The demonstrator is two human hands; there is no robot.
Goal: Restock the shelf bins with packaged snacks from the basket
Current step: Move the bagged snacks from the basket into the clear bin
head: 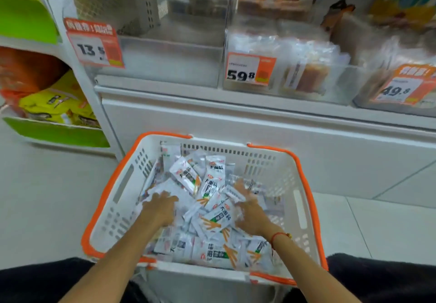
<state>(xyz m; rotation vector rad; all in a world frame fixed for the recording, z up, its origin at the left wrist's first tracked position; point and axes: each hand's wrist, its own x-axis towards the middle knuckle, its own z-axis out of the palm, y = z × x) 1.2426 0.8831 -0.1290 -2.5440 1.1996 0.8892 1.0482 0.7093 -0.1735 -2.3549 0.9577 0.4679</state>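
Clear bins (165,61), price tags (250,69), white basket (271,161)

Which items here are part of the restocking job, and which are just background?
In the job:
- basket with orange rim
- snack packets piled in it
- left hand and right hand, both among the packets
- clear bin tagged 13, looks empty

Background:
- bin tagged 59.8, already stocked
- green side rack with yellow bags
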